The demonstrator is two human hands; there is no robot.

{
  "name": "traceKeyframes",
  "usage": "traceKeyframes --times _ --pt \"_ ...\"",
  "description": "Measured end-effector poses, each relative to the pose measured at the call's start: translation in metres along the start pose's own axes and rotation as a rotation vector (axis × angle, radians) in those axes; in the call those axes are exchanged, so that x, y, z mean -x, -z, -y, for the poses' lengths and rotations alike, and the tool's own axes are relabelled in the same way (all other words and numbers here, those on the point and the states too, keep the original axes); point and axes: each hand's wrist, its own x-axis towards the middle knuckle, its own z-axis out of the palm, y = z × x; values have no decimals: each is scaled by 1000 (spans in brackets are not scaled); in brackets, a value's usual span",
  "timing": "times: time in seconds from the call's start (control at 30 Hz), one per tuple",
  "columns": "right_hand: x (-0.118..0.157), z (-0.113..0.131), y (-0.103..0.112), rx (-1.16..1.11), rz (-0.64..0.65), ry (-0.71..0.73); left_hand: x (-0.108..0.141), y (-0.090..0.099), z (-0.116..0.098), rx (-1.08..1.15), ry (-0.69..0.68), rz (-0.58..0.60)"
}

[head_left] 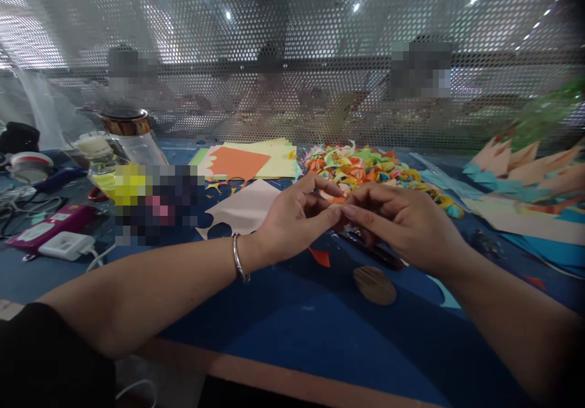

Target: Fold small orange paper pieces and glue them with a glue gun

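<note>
Left hand and right hand nearly meet above the desk, thumbs and fingers closed in a pinch. Between their fingertips, a small orange paper piece, partly hidden; exact grip on each edge can't be told.

Main risk: creasing or tearing, if the two pinches pull or twist unevenly on thin paper. A slip would drop it near the loose orange scrap, close in colour, easily confused.

Below the hands, a dark object, too shaded to name; a brown oval lies nearer the front edge. Lowered fingers could knock either.

Just beyond, a loose heap of coloured paper pieces. Knuckles very close; an outward flick could scatter the top ones. Bracelet near the pale cut sheet: a sideways drag might catch its edge.

Left side of desk: white plug with loose cable, glass jar farther back. Snagged cable could shift the plug.
</note>
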Motion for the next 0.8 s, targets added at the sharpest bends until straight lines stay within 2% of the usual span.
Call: traceKeyframes --times 0.13,0.33,0.43,0.53,0.6,0.67,0.73,0.8 --pt "-1 -5 3 -23 28 -27 -1 2 -1 -16 -21 50" --pt "2 -13 3 -209 70 -161 8 -1 -9 -241 -207 53" --pt "1 -14 4 -184 51 -134 10 -1 -11 -272 -179 58" --pt "-3 -16 7 -81 0 -69 8 1 -15 -368 -80 58" --pt "-6 -17 9 -14 -47 -48 7 3 -19 -516 1 141" --pt "-7 -18 9 31 -77 -49 6 5 -21 -689 35 285" --pt "-7 -16 9 50 -87 -50 5 7 -21 -834 6 403" --pt "-6 -14 7 59 -96 -48 4 9 -18 -908 -32 455"
